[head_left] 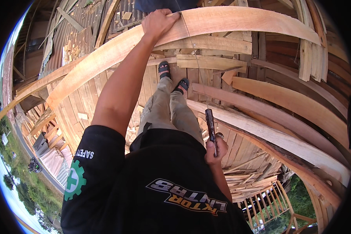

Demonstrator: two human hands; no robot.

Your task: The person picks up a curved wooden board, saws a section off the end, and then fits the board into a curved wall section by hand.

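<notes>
My left hand (158, 22) is stretched far forward and closed over the top edge of a long curved wooden plank (241, 19). A thin string (194, 54) runs from that hand down to a dark cylindrical tool (210, 124). My right hand (216, 150), close to my waist, grips the lower end of this tool and holds it upright. My feet in dark sandals (164, 69) stand on the plank floor (85, 97) below.
Several curved wooden ribs (284, 99) sweep across the right side, with stacked boards (210, 62) lying behind them. Offcuts and scrap wood (245, 179) lie lower right. Corrugated sheeting (62, 54) and a road with greenery (23, 163) show at the left, far below.
</notes>
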